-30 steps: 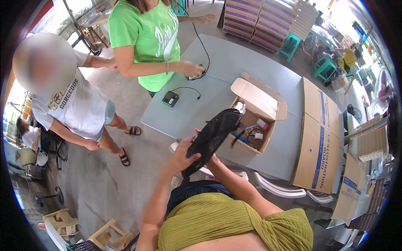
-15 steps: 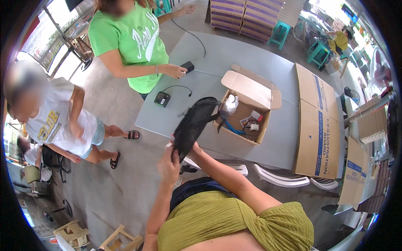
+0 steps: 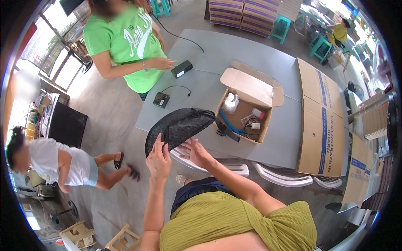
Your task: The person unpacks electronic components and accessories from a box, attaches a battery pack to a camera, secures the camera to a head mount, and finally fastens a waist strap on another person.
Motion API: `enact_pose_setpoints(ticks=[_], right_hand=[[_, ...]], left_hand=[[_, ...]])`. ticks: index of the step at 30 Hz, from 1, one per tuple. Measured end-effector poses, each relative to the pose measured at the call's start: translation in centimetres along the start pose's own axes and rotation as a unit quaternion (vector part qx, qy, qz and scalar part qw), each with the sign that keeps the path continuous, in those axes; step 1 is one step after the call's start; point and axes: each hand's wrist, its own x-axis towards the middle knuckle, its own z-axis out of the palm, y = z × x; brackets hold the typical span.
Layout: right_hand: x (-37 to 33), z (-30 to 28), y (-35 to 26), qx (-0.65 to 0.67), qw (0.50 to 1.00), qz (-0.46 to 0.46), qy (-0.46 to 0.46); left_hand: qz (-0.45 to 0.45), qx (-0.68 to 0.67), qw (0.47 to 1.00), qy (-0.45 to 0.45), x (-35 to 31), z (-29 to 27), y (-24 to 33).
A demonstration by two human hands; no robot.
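Observation:
A curved, floppy black mesh piece [image 3: 180, 125], which looks like a cap or pouch, is held up in front of me beside the table's near edge. My left hand [image 3: 159, 157] pinches its lower left edge, with the index finger pointing up along the mesh. Beneath its middle, my right hand [image 3: 196, 154] has its fingers spread, close to the lower edge; whether they touch it I cannot tell. From its right end a black strap with a clip [image 3: 227, 131] hangs by an open cardboard box [image 3: 263, 136].
The box holds a white crumpled bundle, a blue cable and small parts. A black device [image 3: 161, 99] and a black box [image 3: 181, 69] lie on the grey table [image 3: 243, 50]. Flat cartons [image 3: 322, 121] cover its right end; white chairs [image 3: 284, 178] line the near side. Two people are at left.
The mesh piece has swung from steep to nearly level and spread wider. My right hand has opened below it. The person in green has let go of the black box; the one in white has moved nearer.

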Motion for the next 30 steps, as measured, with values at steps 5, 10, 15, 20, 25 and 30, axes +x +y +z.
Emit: enact_pose_setpoints(ticks=[5, 10, 15, 20, 25, 30], right_hand=[[0.6, 2.7, -1.0, 0.025, 0.996, -0.017, 0.086], [2.0, 4.7, -5.1, 0.015, 0.997, -0.033, 0.073], [4.3, 6.0, -8.5, 0.003, 0.997, -0.073, 0.017], [5.9, 2.1, -10.7, 0.013, 0.997, -0.002, 0.076], [8.4, -0.9, -11.1, -0.026, 0.990, -0.028, 0.137], [11.7, -5.5, -9.1, -0.112, 0.971, 0.033, 0.209]], left_hand=[[0.013, 0.001, 1.000, -0.012, -1.1, 2.1, 1.1], [0.045, 0.049, 0.997, 0.028, -1.2, 3.4, 1.8], [0.047, 0.054, 0.997, 0.009, -0.2, 2.4, 2.0], [-0.130, -0.255, 0.954, 0.091, -1.0, 4.7, -1.9], [-0.320, -0.543, 0.765, -0.129, -0.8, 6.6, -5.6], [-0.338, -0.483, 0.786, -0.187, -0.4, 10.9, -9.5]])
